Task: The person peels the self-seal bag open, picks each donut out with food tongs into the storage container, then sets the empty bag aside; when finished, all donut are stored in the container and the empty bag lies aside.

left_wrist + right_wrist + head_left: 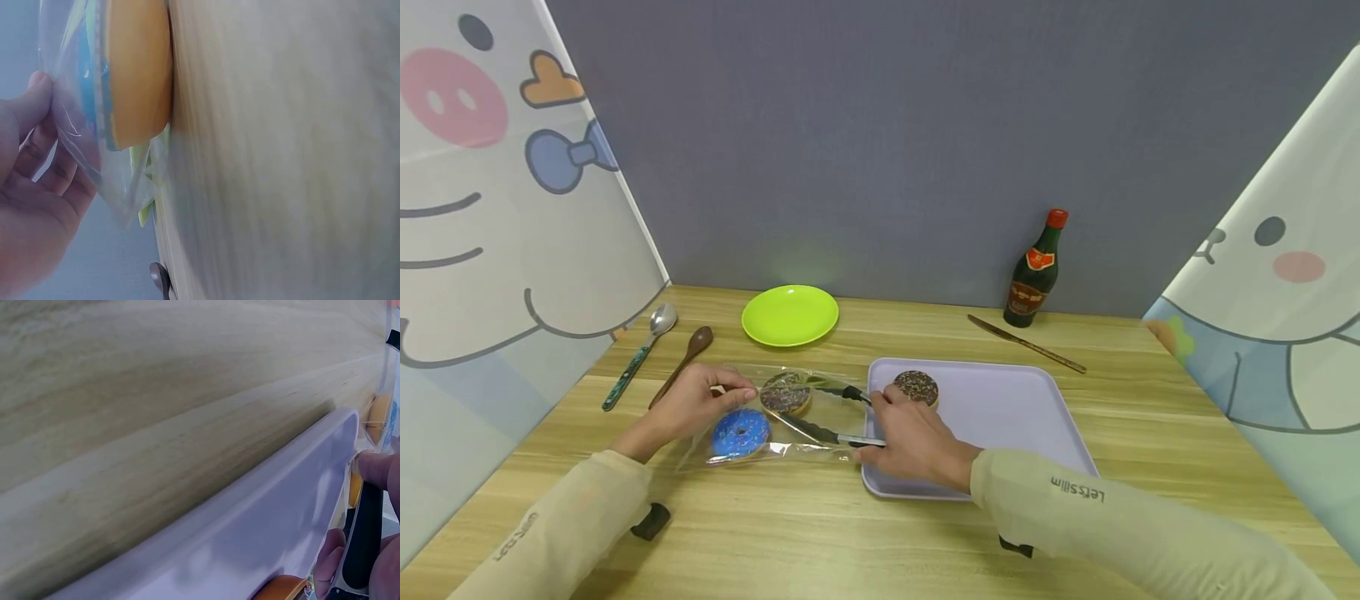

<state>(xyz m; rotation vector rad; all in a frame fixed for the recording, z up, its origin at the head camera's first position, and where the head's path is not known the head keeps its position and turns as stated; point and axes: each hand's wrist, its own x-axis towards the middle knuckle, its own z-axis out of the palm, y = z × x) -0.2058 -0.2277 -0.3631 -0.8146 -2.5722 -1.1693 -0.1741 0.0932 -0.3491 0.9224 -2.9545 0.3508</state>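
My left hand (700,402) pinches the edge of a clear plastic bag (786,452) between thumb and fingers. Inside the bag lie a blue frosted donut (741,433) with sprinkles and a chocolate donut (785,393). In the left wrist view the blue donut's orange side (139,75) shows through the film. My right hand (917,435) grips a pair of tongs (861,441) with black and metal handles. Their spread arms reach into the bag, one on either side near the chocolate donut. The right wrist view shows the black handle (364,540) in my fingers.
Under my right hand is a lilac tray (1015,417) with another chocolate donut (917,387) at its far left corner. A green plate (790,316), metal spoon (662,319) and brown wooden spoon (700,340) lie at the back left. A knife (1026,342) and dark bottle (1033,275) are back right.
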